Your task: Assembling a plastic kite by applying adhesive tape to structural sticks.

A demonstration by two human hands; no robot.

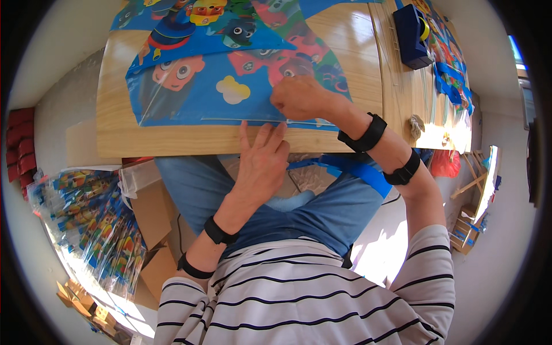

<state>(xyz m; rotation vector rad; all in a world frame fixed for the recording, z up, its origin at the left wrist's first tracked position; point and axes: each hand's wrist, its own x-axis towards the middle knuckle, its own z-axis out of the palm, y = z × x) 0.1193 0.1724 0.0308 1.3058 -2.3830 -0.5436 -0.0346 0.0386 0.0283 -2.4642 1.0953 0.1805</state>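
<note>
A blue plastic sheet printed with cartoon figures (190,103) lies on the wooden table (167,144), part of it folded over. Along its near edge runs a thin white strip (230,119). My left hand (263,161) rests at the table's front edge, fingers stretched out and their tips on the sheet's edge by the strip. Over the sheet, just right of a yellow-and-white cloud print, my right hand (302,98) is closed in a fist. Whatever it may pinch is hidden by the fingers.
A dark blue tape dispenser (411,40) stands at the far right, beside more printed plastic and blue strips (451,80). A crumpled scrap (417,126) lies near the right edge. Printed plastic bags (98,224) and cardboard (152,215) are on the left below the table.
</note>
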